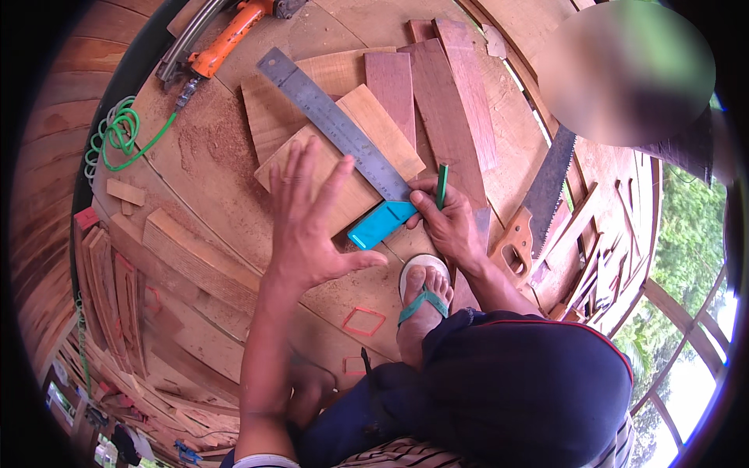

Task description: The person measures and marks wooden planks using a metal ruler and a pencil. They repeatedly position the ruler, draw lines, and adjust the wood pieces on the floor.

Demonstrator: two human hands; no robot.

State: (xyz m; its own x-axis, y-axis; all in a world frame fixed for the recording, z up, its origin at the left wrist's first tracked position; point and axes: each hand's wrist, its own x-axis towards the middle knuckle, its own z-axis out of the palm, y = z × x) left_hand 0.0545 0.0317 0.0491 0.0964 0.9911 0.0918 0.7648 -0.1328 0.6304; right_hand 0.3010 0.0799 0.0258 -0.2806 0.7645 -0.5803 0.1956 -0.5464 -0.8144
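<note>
My left hand (300,210) is open, fingers spread, over the near corner of a light wooden board (335,191). Whether it touches the wood, I cannot tell. A try square lies slanted across the board, its steel blade (335,125) running to the far left and its turquoise stock (382,224) along the board's near edge. My right hand (451,226) grips the square at the corner where blade and stock meet. A green pencil (442,186) stands up between that hand's fingers. Another light board (273,101) lies beneath the first.
Reddish planks (449,93) lie beyond the boards. To the right is a handsaw (546,187) with a wooden handle. At the far left lies an orange air tool (230,39) with a coiled green hose (121,132). Sawdust (207,140) and stacked timber (195,253) are on the left.
</note>
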